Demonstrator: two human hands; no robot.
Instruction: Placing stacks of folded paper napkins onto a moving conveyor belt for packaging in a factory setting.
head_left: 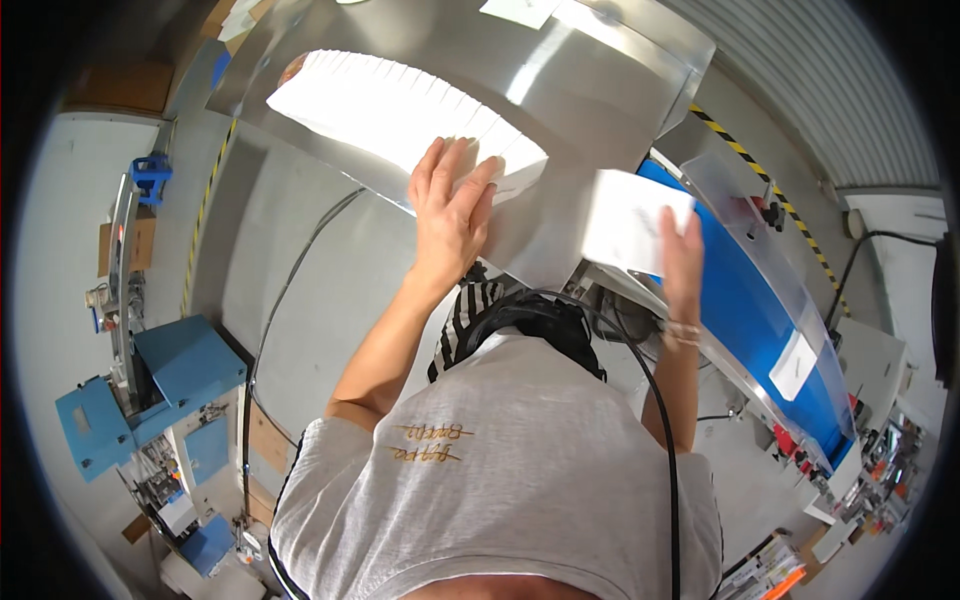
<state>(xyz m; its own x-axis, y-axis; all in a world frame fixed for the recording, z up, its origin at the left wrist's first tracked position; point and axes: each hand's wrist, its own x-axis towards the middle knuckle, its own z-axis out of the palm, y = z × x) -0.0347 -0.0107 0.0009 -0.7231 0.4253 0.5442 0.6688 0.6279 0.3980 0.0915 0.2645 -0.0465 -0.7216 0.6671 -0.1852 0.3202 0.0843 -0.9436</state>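
Note:
A long curved row of white flat packs (400, 105), packed side by side, stands on a steel table (590, 95) in front of me. My left hand (452, 205) lies over the near right end of this row, its fingers stretched out and slightly apart on the packs. Off to the right, my right hand (683, 255) grips a single white pack (630, 222) by its right edge. This pack is in the air between the table corner and a blue conveyor belt (740, 300). Motion blurs the pack and the hand a little.
Another white pack (794, 366) lies farther down the belt, behind a clear plastic guard (735, 205). A black cable (655, 400) runs past my right arm. Blue-panelled machinery (190, 365) stands at left. A white sheet (520, 10) is on the table's far side.

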